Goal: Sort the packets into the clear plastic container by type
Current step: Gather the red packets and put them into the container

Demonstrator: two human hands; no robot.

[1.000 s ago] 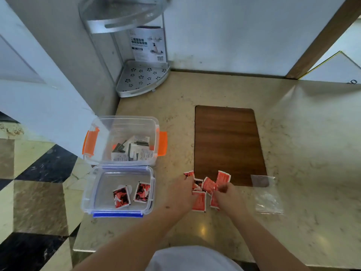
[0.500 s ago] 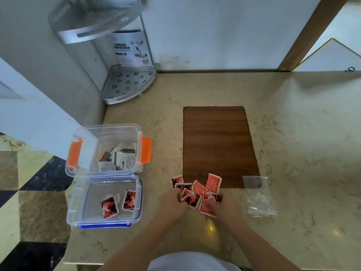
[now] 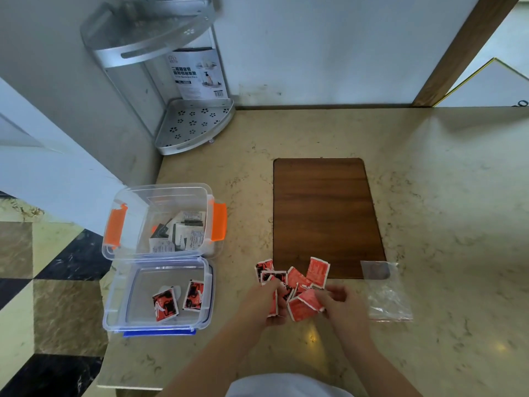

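Sorting is partly done. The box with orange clips [image 3: 164, 222] holds a heap of white and dark packets [image 3: 183, 234]; the box with blue clips [image 3: 159, 293], touching it on the near side, holds two red packets [image 3: 179, 298]. A pile of red packets [image 3: 294, 279] lies on the counter [image 3: 429, 196] at the near edge of the wooden board [image 3: 323, 213]. The left hand [image 3: 264, 302] and right hand [image 3: 340, 306] both pinch red packets from that pile. By my judgement, most red packets remain to be moved. An empty plastic bag [image 3: 386, 293] lies just beside.
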